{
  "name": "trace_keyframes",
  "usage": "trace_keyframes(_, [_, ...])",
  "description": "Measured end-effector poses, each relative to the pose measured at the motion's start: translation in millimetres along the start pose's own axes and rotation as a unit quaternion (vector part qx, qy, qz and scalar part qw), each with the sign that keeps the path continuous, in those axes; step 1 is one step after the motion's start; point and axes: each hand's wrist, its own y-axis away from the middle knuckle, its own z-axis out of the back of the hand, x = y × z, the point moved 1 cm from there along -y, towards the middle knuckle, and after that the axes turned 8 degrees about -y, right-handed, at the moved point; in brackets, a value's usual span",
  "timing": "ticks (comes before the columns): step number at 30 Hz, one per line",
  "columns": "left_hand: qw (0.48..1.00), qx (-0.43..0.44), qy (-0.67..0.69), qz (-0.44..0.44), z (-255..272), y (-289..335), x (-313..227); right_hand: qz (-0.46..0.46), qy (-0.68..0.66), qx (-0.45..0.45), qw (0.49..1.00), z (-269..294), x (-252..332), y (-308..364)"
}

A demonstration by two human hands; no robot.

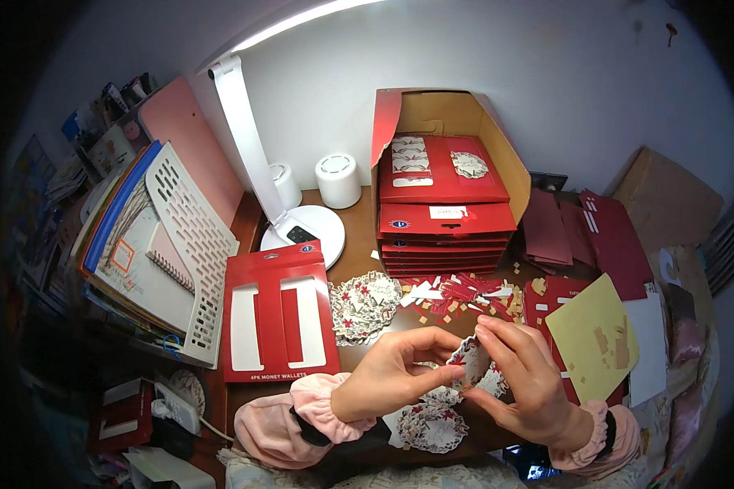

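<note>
Between my hands, over the desk's front, is a small scalloped paper cutout, white with a red and green floral print. My left hand pinches its left edge between thumb and fingers. From the other side my right hand grips it, fingertips at its top and thumb low. Below my hands lie more floral cutouts, partly hidden by them. A larger pile of the same cutouts sits to the left, beside a flat red card package with two white windows.
Behind stands an open carton stacked with red packages. Red, white and tan paper scraps lie before it. At right are a yellow sheet and dark red envelopes. A white desk lamp and white file rack stand left.
</note>
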Motion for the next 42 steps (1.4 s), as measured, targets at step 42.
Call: trace_keyframes(42, [0.983, 0.145, 0.117, 0.002, -0.8, -4.2, -2.8, 0.04, -0.144, -0.033, 0.988, 8.8, 1.1, 2.5])
